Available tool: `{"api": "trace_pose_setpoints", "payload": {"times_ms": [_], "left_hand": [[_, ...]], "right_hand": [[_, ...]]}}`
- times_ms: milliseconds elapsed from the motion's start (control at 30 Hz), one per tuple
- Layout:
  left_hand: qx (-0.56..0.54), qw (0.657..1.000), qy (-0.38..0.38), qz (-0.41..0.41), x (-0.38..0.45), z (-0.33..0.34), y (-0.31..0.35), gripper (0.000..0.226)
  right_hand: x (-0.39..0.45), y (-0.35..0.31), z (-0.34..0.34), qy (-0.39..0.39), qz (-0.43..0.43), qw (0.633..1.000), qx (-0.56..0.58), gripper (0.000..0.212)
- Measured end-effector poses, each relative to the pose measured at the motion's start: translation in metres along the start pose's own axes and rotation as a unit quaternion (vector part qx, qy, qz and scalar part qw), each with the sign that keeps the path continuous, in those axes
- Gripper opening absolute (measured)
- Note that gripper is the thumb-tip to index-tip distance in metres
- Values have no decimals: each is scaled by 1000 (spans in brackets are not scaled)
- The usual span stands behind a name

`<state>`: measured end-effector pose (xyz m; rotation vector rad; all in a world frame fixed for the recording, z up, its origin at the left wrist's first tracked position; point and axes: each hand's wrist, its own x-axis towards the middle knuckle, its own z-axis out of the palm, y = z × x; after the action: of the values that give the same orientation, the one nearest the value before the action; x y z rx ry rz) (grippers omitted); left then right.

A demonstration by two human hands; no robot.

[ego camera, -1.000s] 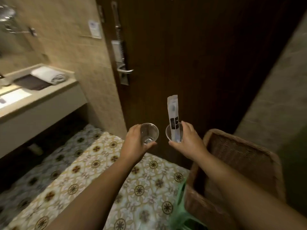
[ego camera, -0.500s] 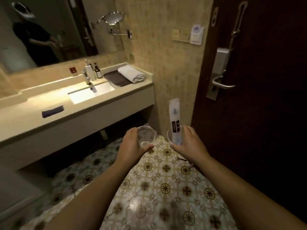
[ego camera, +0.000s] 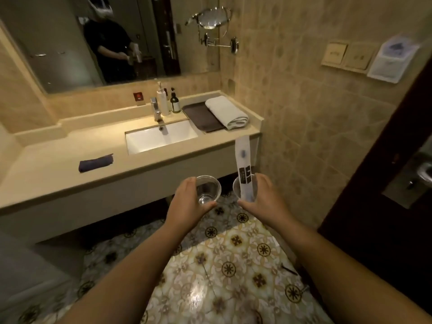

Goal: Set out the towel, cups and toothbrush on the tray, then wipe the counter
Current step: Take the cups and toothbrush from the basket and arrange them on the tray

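Observation:
My left hand [ego camera: 187, 202] grips a clear empty cup [ego camera: 208, 189] in front of the counter. A second clear cup [ego camera: 238, 189] is held in my right hand [ego camera: 265, 199], and a wrapped toothbrush [ego camera: 243, 160] stands upright in that cup. On the beige counter [ego camera: 58, 169], at its far right end, lies a dark tray [ego camera: 198, 115] with a rolled white towel [ego camera: 226, 112] on its right side. A dark blue cloth [ego camera: 95, 162] lies folded on the counter left of the sink [ego camera: 161, 139].
A faucet [ego camera: 156, 111] and two pump bottles [ego camera: 168, 101] stand behind the sink. A large mirror hangs above, with a round swivel mirror [ego camera: 214, 19] on the tiled wall. A dark door [ego camera: 385, 183] is at the right. Patterned floor tiles lie below.
The view has swung left from the door and wicker basket to the counter. Both hands keep their cups, and the counter now sits closer and more central.

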<state>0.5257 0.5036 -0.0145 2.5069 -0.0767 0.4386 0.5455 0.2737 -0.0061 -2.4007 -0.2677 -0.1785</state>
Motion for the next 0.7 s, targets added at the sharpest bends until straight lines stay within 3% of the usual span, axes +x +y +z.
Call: {"api": "trace_pose_setpoints", "payload": {"times_ms": [300, 433, 567, 700], "left_hand": [[-15, 997, 26, -67, 199, 37, -16, 78], [-9, 997, 48, -62, 271, 50, -31, 75], [-10, 996, 59, -66, 340, 72, -60, 70], [-5, 995, 42, -93, 413, 98, -103, 78]], "right_hand": [[232, 29, -3, -26, -36, 999, -9, 81], [314, 34, 9, -41, -32, 998, -29, 97], [385, 44, 33, -53, -35, 997, -33, 94], [459, 56, 62, -52, -37, 997, -47, 94]]}}
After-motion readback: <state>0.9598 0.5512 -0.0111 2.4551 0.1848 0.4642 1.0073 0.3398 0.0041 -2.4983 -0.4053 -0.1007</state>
